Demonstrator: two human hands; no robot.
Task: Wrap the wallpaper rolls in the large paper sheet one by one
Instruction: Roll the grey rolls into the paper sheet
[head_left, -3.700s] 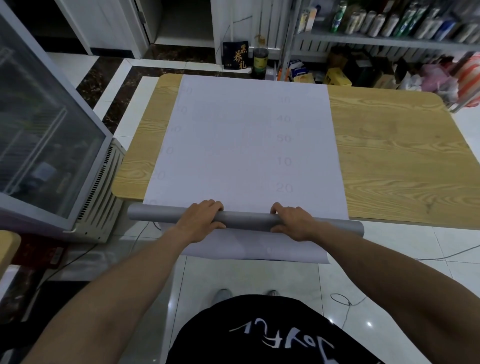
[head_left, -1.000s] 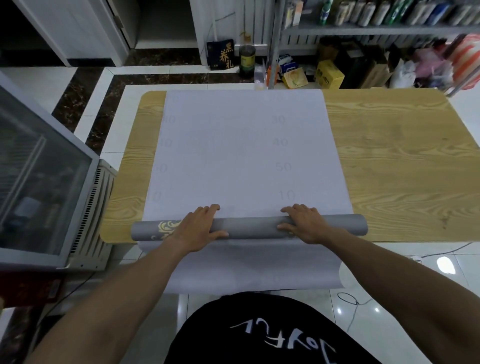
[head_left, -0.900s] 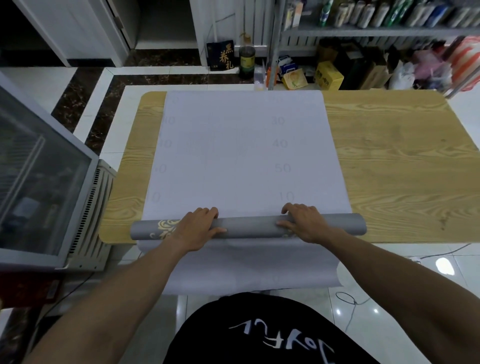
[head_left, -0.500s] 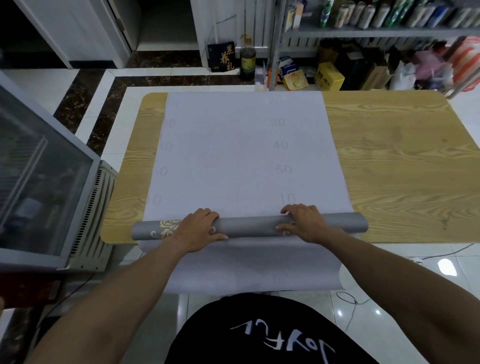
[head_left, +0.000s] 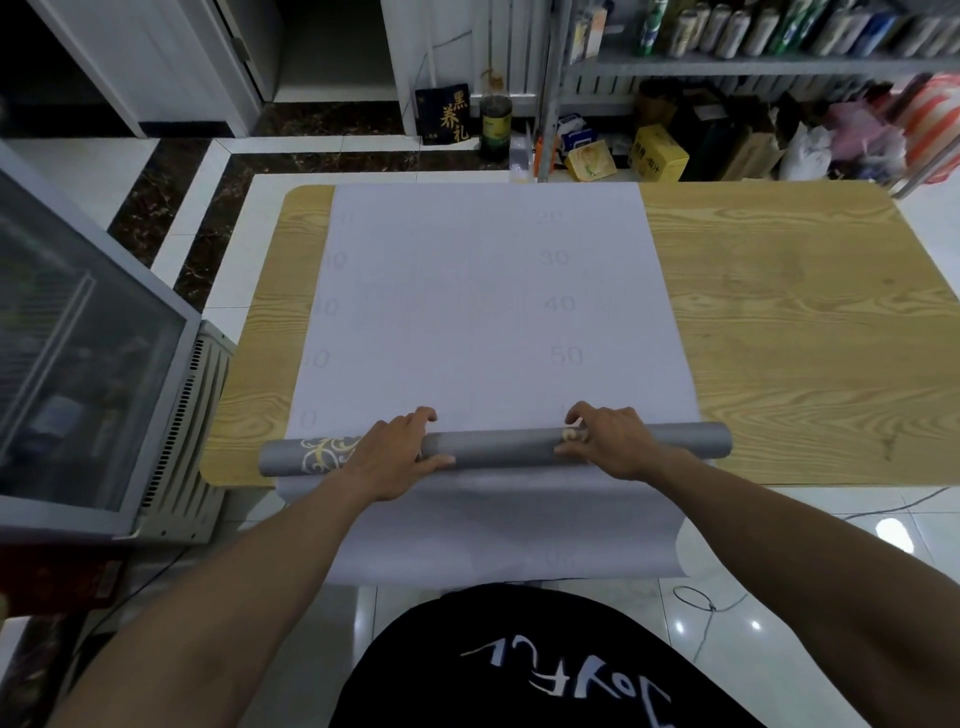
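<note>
A grey wallpaper roll (head_left: 498, 449) with a gold scroll pattern lies crosswise at the table's near edge, on top of the large pale paper sheet (head_left: 483, 312). The sheet covers the left half of the wooden table (head_left: 800, 332), and its near end hangs over the edge toward me. My left hand (head_left: 395, 457) grips the roll left of its middle, fingers over the top and thumb on the near side. Right of the middle, my right hand (head_left: 608, 439) holds the roll the same way. Faint printed numbers show through the sheet.
A glass-fronted cooler (head_left: 88, 364) stands close to the table's left end. Behind the table is a metal shelf (head_left: 727, 62) with cans and bottles, with boxes (head_left: 657, 156), bags and a bottle (head_left: 494, 122) on the floor. A cable (head_left: 701, 603) lies on the tiles.
The roll has turned slightly under my hands, so more of the gold pattern shows at its left end and by my right fingers. Its place at the table's near edge is almost unchanged.
</note>
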